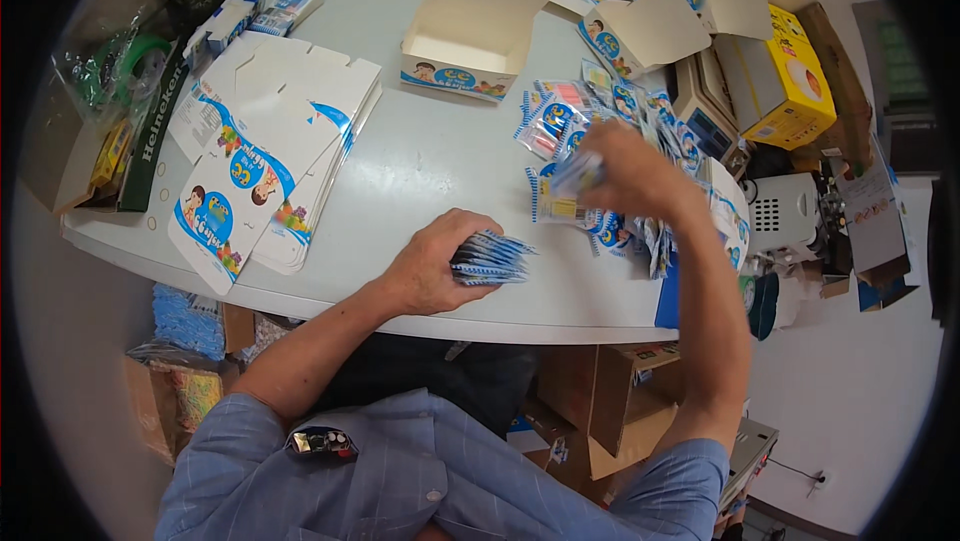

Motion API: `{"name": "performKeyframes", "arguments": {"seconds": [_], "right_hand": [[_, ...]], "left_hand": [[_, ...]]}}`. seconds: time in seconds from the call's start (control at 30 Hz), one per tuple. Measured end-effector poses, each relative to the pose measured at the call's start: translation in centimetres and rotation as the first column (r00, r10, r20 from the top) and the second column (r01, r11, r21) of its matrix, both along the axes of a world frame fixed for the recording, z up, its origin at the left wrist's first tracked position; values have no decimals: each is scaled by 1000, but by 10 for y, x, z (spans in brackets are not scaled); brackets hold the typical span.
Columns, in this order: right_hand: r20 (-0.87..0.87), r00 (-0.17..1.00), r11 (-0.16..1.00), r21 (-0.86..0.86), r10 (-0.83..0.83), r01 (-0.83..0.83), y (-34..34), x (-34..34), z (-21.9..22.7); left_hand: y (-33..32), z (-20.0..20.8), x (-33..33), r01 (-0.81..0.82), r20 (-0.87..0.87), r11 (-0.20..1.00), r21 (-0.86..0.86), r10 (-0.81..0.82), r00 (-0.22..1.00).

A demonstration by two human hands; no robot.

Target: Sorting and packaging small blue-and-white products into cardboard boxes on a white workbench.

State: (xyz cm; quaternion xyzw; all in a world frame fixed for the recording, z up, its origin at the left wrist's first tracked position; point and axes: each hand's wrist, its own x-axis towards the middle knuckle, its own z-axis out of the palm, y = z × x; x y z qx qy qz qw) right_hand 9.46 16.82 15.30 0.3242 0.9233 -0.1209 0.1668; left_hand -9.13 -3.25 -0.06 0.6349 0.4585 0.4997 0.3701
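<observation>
My left hand [438, 259] is closed round a stack of small blue-and-white sachets [492, 259], held just above the table near its front edge. To the right, my right hand [638, 179] is over a loose heap of similar sachets [548, 121]. A sachet [574, 177], smeared by motion, is pinched in its fingers. Part of the heap is hidden behind that hand and forearm. Beyond both hands, an open white carton [460, 79] with a blue printed front stands with its lid raised; bare inner wall and floor show in it.
Flat, unfolded white-and-blue cartons [300, 91] lie stacked on the left of the white table [385, 161]. A green box [150, 146] with tape and plastic stands at the left edge. More opened cartons [650, 31] and a yellow box [800, 91] crowd the far right. Cardboard boxes [590, 391] sit below the table.
</observation>
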Motion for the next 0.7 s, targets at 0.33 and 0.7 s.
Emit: {"name": "performKeyframes", "arguments": {"seconds": [0.33, 0.7], "right_hand": [[-178, 983, 951, 310, 44, 13, -52, 33, -75], [-838, 536, 951, 77, -102, 300, -88, 34, -71]], "left_hand": [[-2, 2, 4, 6, 9, 999, -38, -6, 1000], [-4, -3, 1, 49, 57, 992, -117, -43, 997]]}}
